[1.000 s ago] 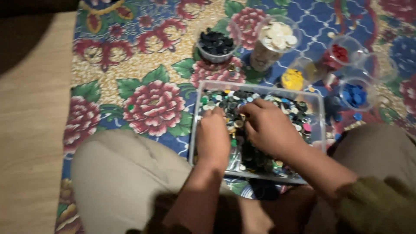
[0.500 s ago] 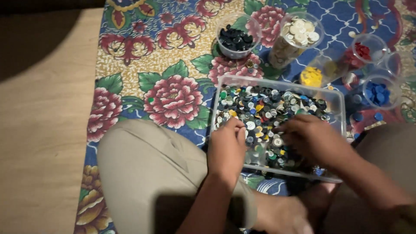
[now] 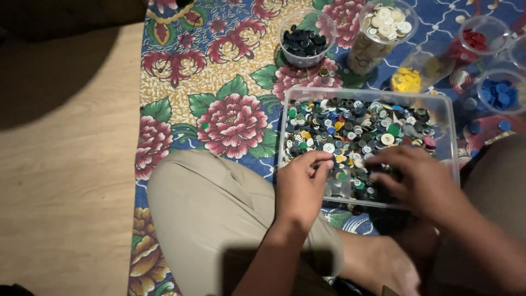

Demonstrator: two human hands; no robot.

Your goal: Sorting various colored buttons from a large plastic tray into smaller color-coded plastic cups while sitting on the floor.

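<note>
A clear rectangular plastic box (image 3: 285, 118) full of mixed coloured buttons (image 3: 356, 129) lies on a flowered mat in front of my crossed legs. My left hand (image 3: 301, 189) rests at the box's near left corner, fingers curled and pinched together over the buttons; whether a button is between them is hidden. My right hand (image 3: 419, 178) reaches into the near right part of the box, its fingers spread down among the buttons.
Behind the box stand clear cups: one of black buttons (image 3: 305, 39), a jar of white ones (image 3: 386, 24), yellow ones (image 3: 406, 79), red ones (image 3: 474, 39), blue ones (image 3: 499, 93). The flowered mat (image 3: 219, 98) meets bare wooden floor (image 3: 66, 181) on the left.
The view has shifted, so the box and cups now sit further right. My hands have drawn back from the middle of the box to its near edge and moved apart.
</note>
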